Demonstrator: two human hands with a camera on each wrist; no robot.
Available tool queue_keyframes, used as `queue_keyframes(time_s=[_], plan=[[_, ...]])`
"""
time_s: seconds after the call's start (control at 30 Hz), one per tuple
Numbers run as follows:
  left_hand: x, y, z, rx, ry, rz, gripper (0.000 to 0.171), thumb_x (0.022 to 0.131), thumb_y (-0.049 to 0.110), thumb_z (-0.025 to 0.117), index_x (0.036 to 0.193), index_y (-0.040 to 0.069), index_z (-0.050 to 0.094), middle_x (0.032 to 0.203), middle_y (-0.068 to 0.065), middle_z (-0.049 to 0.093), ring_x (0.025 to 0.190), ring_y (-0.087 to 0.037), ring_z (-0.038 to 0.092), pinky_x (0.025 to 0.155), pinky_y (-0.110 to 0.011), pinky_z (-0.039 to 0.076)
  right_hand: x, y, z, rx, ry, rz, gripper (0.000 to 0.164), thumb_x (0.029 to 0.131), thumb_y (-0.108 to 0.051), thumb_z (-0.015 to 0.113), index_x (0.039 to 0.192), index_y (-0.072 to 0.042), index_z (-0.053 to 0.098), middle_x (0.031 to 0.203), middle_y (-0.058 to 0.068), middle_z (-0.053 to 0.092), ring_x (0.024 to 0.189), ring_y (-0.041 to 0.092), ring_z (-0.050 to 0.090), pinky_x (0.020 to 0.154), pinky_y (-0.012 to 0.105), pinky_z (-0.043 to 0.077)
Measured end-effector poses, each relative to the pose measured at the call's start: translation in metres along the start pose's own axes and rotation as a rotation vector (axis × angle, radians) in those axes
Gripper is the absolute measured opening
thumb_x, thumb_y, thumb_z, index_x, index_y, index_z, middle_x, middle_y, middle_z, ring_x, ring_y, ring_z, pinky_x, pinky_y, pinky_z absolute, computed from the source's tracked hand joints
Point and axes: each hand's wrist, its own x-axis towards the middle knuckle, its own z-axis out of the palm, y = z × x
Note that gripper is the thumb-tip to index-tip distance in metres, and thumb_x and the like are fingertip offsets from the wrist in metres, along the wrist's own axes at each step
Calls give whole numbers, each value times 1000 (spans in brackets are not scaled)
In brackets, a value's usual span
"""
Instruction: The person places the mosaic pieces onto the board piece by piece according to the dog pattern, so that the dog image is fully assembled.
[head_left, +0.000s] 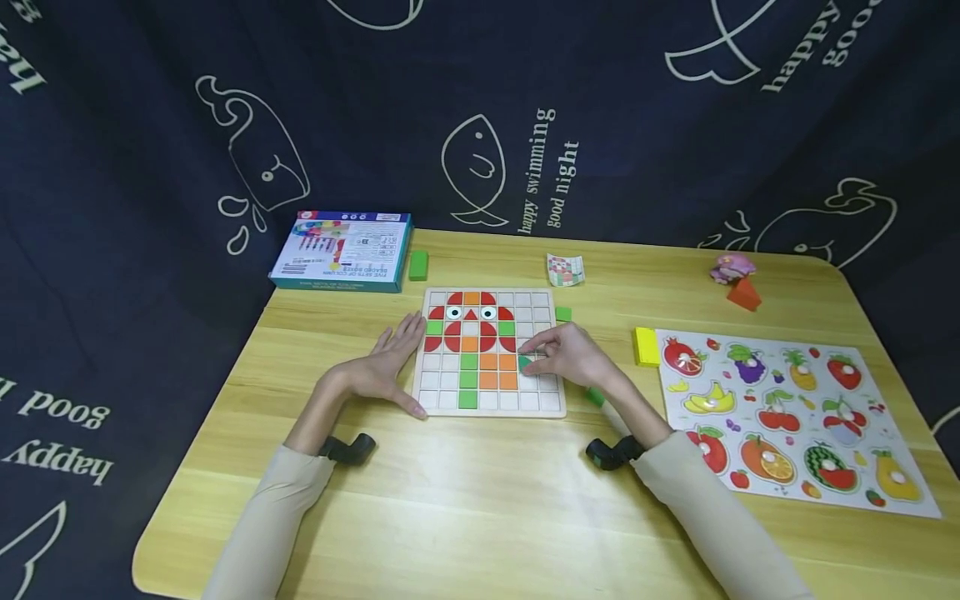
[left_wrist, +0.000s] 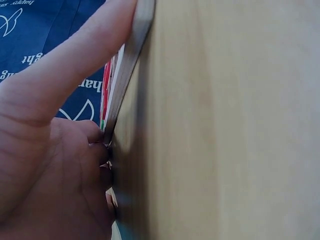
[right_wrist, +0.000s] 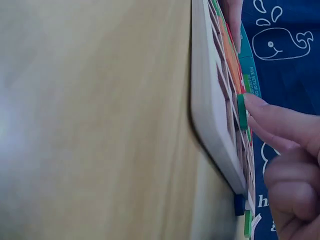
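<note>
A square wooden mosaic board (head_left: 491, 412) lies mid-table, with red, orange and light green tiles and two eye tiles forming a picture in its grid. Along its left edge rests my left hand (head_left: 375, 371), fingers extended toward the back and thumb at the front corner. My right hand (head_left: 576, 357) reaches over the board's right side and pinches a dark green tile (right_wrist: 242, 111) between thumb and index finger. In the right wrist view that tile stands upright at the grid surface; whether it touches a cell I cannot tell.
Behind the board are a boxed toy (head_left: 341, 254), a green block (head_left: 418, 266) and a small picture card (head_left: 566, 270). On the right lie a yellow block (head_left: 646, 347), a fruit puzzle board (head_left: 723, 429), an orange-red block (head_left: 744, 294) and a pink toy (head_left: 732, 267).
</note>
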Motion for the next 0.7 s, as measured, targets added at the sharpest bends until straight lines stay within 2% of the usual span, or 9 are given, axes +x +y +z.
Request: queue_keyframes(time_s=[0.13,0.23,0.3,0.43,0.53,0.63,0.7], plan=[[0,0,0,-2,1,-3,146,58,61,84,153,9,-14,161,-7,-23,149,-23,-22,123,-48,-10,-2,3,1,1,61,12,21,72,-18,85,92,-13,79,57,-3,50,50,12,23,46,20,19],[0,0,0,-1,-2,1,146,58,61,84,153,9,-15,161,-7,-23,149,-23,-22,123,-48,-10,-2,4,3,1,87,2,18,72,-18,85,89,-12,79,67,1,67,50,11,23,46,19,19],[0,1,0,-1,-3,5,146,59,60,84,153,9,-14,161,-7,-23,149,-24,-22,123,-49,-10,-2,4,2,8,82,2,20,71,-19,86,89,-12,79,76,-1,70,52,10,26,47,20,20],[0,1,0,4,-1,6,145,59,60,84,153,8,-14,161,-8,-23,150,-25,-21,123,-50,-9,-5,8,-9,60,23,21,29,71,-21,86,99,-13,78,61,-4,49,54,12,27,49,22,21],[-1,1,0,6,-1,5,146,59,61,83,153,8,-14,161,-8,-23,150,-25,-21,123,-50,-9,-8,17,-24,69,78,60,31,74,-20,83,105,-14,76,54,-3,30,49,14,26,46,23,19],[-1,0,0,5,-1,10,146,59,61,83,153,8,-14,161,-8,-23,150,-25,-21,123,-50,-9,-11,27,-36,10,176,97,30,77,-17,81,106,-13,75,52,-4,31,49,13,27,46,23,19],[0,0,0,4,-3,13,146,58,62,83,153,9,-14,161,-8,-23,149,-25,-22,123,-50,-9,-11,33,-41,-24,180,104,30,77,-15,81,106,-12,75,53,-4,31,50,13,27,47,23,19]])
